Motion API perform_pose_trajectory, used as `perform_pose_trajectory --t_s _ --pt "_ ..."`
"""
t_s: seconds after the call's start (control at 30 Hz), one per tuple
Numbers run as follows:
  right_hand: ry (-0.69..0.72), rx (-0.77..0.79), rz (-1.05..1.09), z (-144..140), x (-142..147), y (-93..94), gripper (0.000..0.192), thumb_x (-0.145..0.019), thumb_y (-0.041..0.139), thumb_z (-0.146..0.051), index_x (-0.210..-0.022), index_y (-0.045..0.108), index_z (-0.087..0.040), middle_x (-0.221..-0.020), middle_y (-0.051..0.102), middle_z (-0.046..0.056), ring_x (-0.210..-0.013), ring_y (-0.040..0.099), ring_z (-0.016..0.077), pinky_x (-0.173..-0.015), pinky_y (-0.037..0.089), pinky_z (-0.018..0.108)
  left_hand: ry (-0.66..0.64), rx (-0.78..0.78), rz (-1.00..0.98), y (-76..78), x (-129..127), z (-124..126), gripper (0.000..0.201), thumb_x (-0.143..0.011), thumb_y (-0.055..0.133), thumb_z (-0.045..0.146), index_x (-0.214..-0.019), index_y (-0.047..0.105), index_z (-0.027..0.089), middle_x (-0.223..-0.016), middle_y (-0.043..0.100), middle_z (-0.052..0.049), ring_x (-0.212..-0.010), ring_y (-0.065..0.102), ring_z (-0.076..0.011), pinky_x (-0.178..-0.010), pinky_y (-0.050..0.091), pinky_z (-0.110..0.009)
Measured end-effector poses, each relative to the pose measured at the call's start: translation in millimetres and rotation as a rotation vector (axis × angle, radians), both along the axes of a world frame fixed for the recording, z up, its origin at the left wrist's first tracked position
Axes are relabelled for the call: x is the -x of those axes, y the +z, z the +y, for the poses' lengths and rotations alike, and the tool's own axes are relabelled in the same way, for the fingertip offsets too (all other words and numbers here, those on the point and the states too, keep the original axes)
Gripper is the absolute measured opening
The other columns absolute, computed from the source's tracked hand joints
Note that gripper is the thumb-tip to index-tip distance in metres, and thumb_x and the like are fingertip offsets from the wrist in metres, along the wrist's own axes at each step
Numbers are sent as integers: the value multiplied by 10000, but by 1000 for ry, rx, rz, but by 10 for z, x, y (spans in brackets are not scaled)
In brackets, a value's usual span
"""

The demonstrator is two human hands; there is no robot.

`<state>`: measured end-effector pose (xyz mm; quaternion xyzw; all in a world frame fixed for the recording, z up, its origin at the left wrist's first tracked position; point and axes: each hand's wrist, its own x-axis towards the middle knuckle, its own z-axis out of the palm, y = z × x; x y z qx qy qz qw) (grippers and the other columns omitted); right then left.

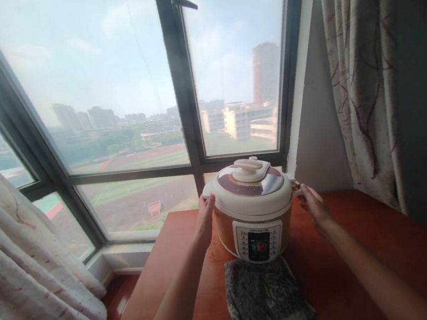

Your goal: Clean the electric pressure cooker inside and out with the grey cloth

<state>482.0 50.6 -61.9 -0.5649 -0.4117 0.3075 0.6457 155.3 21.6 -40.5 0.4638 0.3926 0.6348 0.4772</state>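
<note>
An electric pressure cooker, set upright on a wooden table by the window, is flanked evenly by the left hand and right hand, both open, gripping nothing.

You're facing a large bay window with dark metal frames, angled panes left and centre, a latch handle at the top of the middle post. Outside: hazy daylight, pale sky, city blocks, one tall reddish tower, a sports field below. Light is soft and diffuse. Cream patterned fabric curtain bunched at your lower left; a matching beige curtain with brown branch lines hangs at right against a plain grey wall. A reddish-brown polished wooden tabletop fills the foreground, butting up near the white window sill.
</note>
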Motion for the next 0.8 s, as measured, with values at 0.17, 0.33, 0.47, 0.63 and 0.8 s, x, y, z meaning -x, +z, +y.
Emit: perform_pose_trajectory --t_s 0.17,0.33,0.47,0.63,0.8 --pt "176 -35 158 -25 233 -100 585 -817 522 -702 -1134 696 -242 -1086 754 66 -1027 702 257 -771 587 355 -107 -80 13 85 -113 -104 537 -872 647 544 -1346 538 316 -1452 556 -52 -1402 428 -282 -1134 354 -395" --pt "195 -111 285 -29 271 -61 542 -772 644 -657 -1127 685 -251 -1228 710 46 -1162 643 246 -853 569 334 -117 -112 35 141 -165 -110 551 -886 618 558 -1365 541 297 -1466 544 -67 -1446 365 -280 -1176 306 -402" --pt "209 -119 332 -19 174 -42 533 -737 685 -651 -1060 693 -227 -1139 735 59 -1062 682 246 -798 576 323 -104 -132 59 137 -271 -68 548 -891 606 572 -1348 557 274 -1442 562 -82 -1441 369 -286 -1195 275 -404" --pt "173 -128 400 24 -68 -47 491 -693 749 -602 -983 704 -208 -978 751 48 -907 694 215 -671 559 275 -74 -151 89 101 -536 -20 639 -891 598 584 -1426 481 253 -1477 524 -97 -1436 375 -300 -1198 270 -409" --pt "56 -92 525 53 -416 -21 365 -685 785 -468 -886 705 -175 -837 725 11 -721 630 140 -543 483 205 -68 -188 113 47 -928 13 742 -895 590 579 -1495 377 199 -1506 484 -137 -1438 375 -290 -1196 267 -396"
